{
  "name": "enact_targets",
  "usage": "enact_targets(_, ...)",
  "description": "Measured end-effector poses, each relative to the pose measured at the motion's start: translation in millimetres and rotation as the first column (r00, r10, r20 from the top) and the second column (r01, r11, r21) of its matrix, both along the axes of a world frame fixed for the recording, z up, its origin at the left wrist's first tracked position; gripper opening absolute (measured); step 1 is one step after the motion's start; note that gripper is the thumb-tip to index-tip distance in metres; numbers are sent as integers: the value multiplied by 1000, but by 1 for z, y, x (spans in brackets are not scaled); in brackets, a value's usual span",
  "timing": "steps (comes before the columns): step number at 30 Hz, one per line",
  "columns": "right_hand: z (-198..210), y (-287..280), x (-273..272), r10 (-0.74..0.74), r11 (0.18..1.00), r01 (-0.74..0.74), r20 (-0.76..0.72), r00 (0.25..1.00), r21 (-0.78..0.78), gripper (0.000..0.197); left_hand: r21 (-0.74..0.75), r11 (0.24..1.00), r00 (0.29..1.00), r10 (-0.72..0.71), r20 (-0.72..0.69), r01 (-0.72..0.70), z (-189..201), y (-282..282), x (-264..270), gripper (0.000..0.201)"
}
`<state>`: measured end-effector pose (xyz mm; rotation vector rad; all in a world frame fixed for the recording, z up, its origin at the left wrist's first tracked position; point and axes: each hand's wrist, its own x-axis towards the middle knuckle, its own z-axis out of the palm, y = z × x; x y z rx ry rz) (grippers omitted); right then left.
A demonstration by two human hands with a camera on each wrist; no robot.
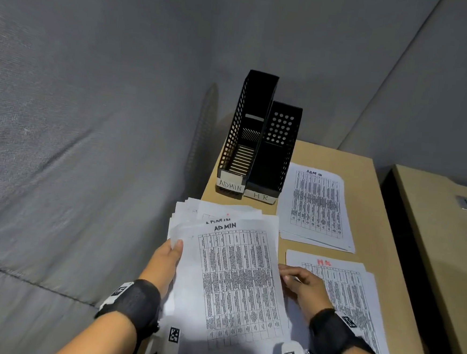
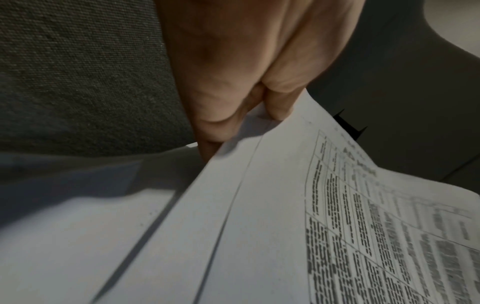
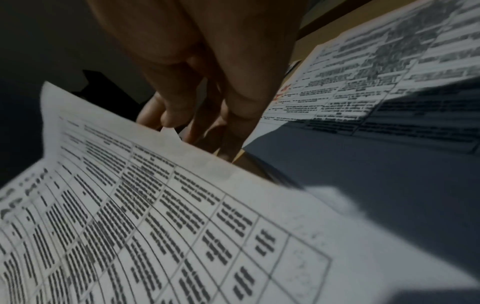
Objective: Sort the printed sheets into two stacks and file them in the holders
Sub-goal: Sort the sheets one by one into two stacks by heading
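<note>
My left hand (image 1: 168, 257) grips the left edge of a loose pile of printed sheets (image 1: 235, 277), thumb on top and fingers underneath, as the left wrist view also shows with the hand (image 2: 246, 72) on the paper (image 2: 272, 226). The top sheet is headed ADMIN. My right hand (image 1: 302, 282) pinches that top sheet's right edge, which is lifted (image 3: 155, 205) below the hand (image 3: 197, 78). An ADMIN stack (image 1: 318, 206) lies flat at the back right. An HR stack (image 1: 354, 295) with a red heading lies in front of it. Two black holders labelled ADMIN (image 1: 244, 133) and HR (image 1: 277, 152) stand behind.
The tan table (image 1: 381, 205) is narrow, with grey fabric partitions (image 1: 92, 110) at its left and back. A second tan desk (image 1: 440, 237) stands to the right across a dark gap. Both holders look to hold no sheets.
</note>
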<state>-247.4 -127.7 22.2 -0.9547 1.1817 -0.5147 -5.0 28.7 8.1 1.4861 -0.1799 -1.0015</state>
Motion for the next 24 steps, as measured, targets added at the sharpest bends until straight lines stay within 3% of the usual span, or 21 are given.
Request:
enact_targets(5, 4, 3, 1, 148, 988, -151, -91, 985, -30, 45, 1, 998, 998, -56, -16, 56, 1, 4, -2, 28)
enact_targets(8, 21, 5, 9, 182, 982, -180, -46, 982, 54, 35, 23, 997, 997, -75, 22, 75, 1, 5, -4, 27)
enact_targets(10, 29, 9, 10, 279, 956, -272, -51, 959, 113, 27, 47, 996, 996, -75, 46, 73, 4, 5, -6, 24)
enact_targets(14, 14, 12, 0, 482, 859, -464, -35, 876, 219, 71, 65, 998, 999, -10, 53, 7, -4, 5, -3, 24)
enact_targets(15, 12, 13, -4, 560, 816, -537, -65, 826, 214, 65, 73, 997, 998, 15, 53, -18, -4, 4, -3, 25)
enact_targets(17, 7, 14, -10, 631, 776, -613, -211, 746, 152, 25, 92, 994, 998, 52, 35, -55, -5, -1, -4, 23)
enact_targets(19, -2, 9, -14, 541, 833, -550, -303, 785, 63, 18, 91, 995, 999, 36, 6, -36, -9, -2, -2, 17)
enact_targets(22, -7, -13, -29, 223, 974, -227, -221, 949, 8, 24, 164, 985, 994, -63, 84, 48, -19, -3, -1, 12)
enact_targets(24, -2, -35, -42, 14, 999, -21, -180, 984, -40, 22, 187, 975, 978, -152, 147, 123, -19, 0, -4, 29)
